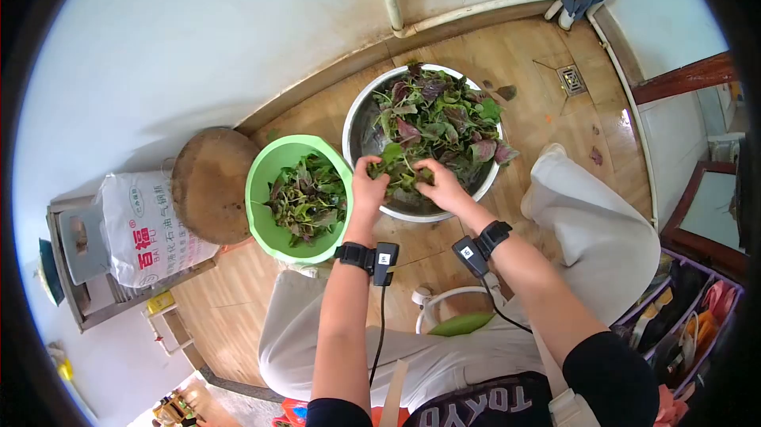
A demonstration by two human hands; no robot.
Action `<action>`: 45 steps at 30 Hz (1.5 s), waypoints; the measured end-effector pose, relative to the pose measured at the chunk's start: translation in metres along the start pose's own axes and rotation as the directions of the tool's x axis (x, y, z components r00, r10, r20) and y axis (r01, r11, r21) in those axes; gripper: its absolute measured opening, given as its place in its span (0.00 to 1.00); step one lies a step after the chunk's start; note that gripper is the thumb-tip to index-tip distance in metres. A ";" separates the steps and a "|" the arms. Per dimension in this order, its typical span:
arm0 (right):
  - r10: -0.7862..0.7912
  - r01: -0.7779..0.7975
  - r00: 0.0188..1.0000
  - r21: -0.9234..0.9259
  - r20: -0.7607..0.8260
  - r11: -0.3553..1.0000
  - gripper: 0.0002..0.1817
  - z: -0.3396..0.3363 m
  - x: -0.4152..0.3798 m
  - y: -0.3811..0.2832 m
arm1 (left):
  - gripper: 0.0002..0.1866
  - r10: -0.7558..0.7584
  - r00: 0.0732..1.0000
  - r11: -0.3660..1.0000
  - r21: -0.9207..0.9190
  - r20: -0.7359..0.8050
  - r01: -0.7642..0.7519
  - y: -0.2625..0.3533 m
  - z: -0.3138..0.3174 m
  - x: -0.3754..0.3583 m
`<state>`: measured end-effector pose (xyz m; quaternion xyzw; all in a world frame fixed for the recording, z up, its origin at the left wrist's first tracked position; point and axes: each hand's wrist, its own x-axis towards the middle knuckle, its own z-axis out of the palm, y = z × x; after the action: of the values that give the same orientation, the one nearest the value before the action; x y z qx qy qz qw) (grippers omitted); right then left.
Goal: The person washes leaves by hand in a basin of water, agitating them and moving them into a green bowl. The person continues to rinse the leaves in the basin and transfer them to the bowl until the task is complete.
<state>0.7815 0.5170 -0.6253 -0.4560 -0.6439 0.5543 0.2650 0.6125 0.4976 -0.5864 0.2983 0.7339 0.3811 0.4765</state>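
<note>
A wide metal basin (349, 127) on the floor holds a heap of leafy greens (448, 114), green and purple like amaranth. Over its near rim, my left hand (367, 193) is closed with fingers curled round a sprig of amaranth greens (396, 165). Beside it, my right hand (445, 188) pinches the same bunch, thumb and fingers together; the exact grip is partly hidden by leaves. To the left, touching or nearly touching the metal basin, stands a light green plastic basin (258, 169) with more greens (307, 199) inside.
A round wooden board (214, 185) leans near a white printed sack (151, 229) at the left. A floor drain (571, 80) and loose leaf scraps (596, 156) lie to the right. My knees flank the basins; a purple-edged rack (682, 316) stands lower right.
</note>
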 end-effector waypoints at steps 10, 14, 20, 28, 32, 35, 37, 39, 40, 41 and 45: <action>0.439 -0.172 0.873 -0.708 0.212 0.685 0.29 -0.041 0.003 0.059 | 0.34 0.186 0.958 0.711 0.703 -0.221 0.024 -0.013 -0.182 -0.024; 0.509 -0.203 0.837 -0.750 0.200 0.629 0.31 -0.022 0.007 0.072 | 0.37 0.115 0.937 0.678 0.716 -0.330 0.168 -0.041 -0.185 -0.018; 0.501 -0.342 0.852 -0.559 0.155 0.755 0.23 0.037 0.023 0.087 | 0.30 0.236 0.931 0.702 0.711 -0.279 0.035 -0.056 -0.152 -0.010; 0.241 -0.156 0.959 -0.431 0.151 0.889 0.26 0.027 0.048 0.049 | 0.13 0.465 0.885 0.701 0.618 -0.017 -0.356 -0.061 -0.066 0.023; 0.327 0.071 0.869 -0.748 0.370 0.659 0.25 0.025 0.028 0.072 | 0.15 0.448 0.875 0.680 0.565 0.184 -0.467 -0.084 0.006 0.055; 0.405 0.191 0.793 -0.817 0.455 0.543 0.23 0.013 0.015 0.085 | 0.22 0.160 0.914 0.406 0.819 0.372 -0.405 -0.070 0.047 0.041; 0.487 0.187 0.725 -0.820 0.487 0.541 0.19 0.000 0.016 0.087 | 0.22 0.021 0.936 0.289 0.895 0.350 -0.341 -0.092 0.061 0.047; 0.416 0.116 0.809 -0.807 0.416 0.580 0.21 -0.013 0.014 0.093 | 0.22 -0.116 0.944 0.146 0.946 0.308 -0.290 -0.097 0.066 0.053; 0.450 -0.086 0.855 -0.786 0.257 0.612 0.24 -0.018 0.016 0.097 | 0.22 -0.193 0.941 0.122 0.959 0.277 -0.257 -0.100 0.065 0.059; 0.492 -0.280 0.865 -0.723 0.095 0.632 0.28 -0.022 0.017 0.101 | 0.22 -0.269 0.932 0.093 0.970 0.243 -0.226 -0.103 0.065 0.060; 0.535 -0.296 0.835 -0.718 0.126 0.630 0.37 -0.003 0.023 0.095 | 0.29 -0.297 0.925 0.365 0.923 0.238 -0.120 -0.100 0.073 0.059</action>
<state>0.8018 0.5354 -0.7195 -0.5589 -0.7086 0.3974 -0.1659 0.6511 0.5116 -0.7174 0.5379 0.7321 -0.1864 0.3741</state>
